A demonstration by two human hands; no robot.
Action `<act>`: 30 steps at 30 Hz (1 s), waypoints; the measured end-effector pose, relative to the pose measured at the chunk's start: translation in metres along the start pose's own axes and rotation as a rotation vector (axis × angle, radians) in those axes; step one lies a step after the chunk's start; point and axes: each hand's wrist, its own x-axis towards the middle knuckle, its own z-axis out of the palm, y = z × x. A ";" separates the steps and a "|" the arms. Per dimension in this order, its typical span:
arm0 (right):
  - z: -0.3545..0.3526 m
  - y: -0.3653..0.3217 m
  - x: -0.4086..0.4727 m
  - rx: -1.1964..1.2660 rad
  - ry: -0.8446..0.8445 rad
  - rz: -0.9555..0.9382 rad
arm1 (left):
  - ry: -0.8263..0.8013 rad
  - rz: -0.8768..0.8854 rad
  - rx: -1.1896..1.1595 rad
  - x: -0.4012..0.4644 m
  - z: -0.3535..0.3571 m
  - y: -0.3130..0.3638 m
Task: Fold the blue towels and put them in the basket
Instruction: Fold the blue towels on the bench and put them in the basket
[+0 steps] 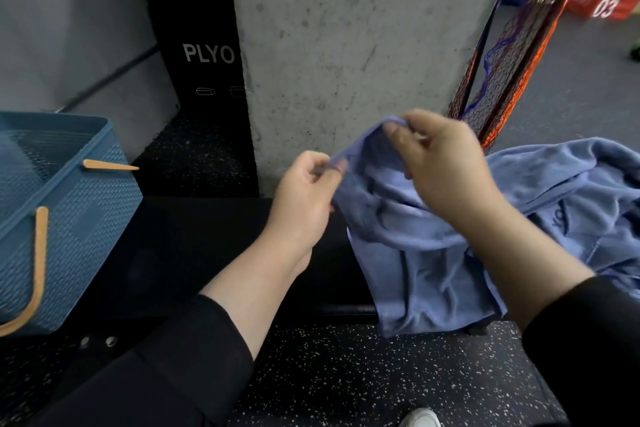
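Observation:
A blue towel [408,253] hangs crumpled from both my hands over the edge of a black bench [207,253]. My left hand [304,198] pinches its top edge at the left. Higher up and to the right, my right hand [446,166] pinches the same edge. More blue towels [571,191] lie heaped on the bench at the right, partly behind my right arm. The blue plastic basket [79,218] with tan handles stands on the bench's left end, well left of my hands.
A grey concrete pillar [346,45] rises right behind the bench. A black plyo box [204,62] stands behind at the left. A netted frame [512,55] leans at the pillar's right. Speckled black floor [346,374] lies below, and a white shoe [420,419] shows at the bottom.

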 end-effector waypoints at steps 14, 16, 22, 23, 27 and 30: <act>-0.061 -0.100 0.074 0.027 0.240 -0.272 | 0.259 0.135 0.327 0.008 -0.067 0.038; -0.061 -0.105 0.072 0.015 0.269 -0.261 | 0.336 0.108 0.275 0.010 -0.087 0.043; -0.050 -0.118 0.060 0.147 0.213 -0.173 | 0.381 0.120 0.153 -0.010 -0.126 0.070; -0.047 -0.121 0.059 0.166 0.188 -0.169 | 0.341 0.118 0.140 -0.016 -0.124 0.072; -0.032 -0.137 0.051 0.190 0.090 -0.178 | 0.076 0.069 0.141 -0.036 -0.098 0.068; -0.023 -0.146 0.042 0.157 0.035 -0.193 | -0.056 0.070 0.208 -0.043 -0.072 0.068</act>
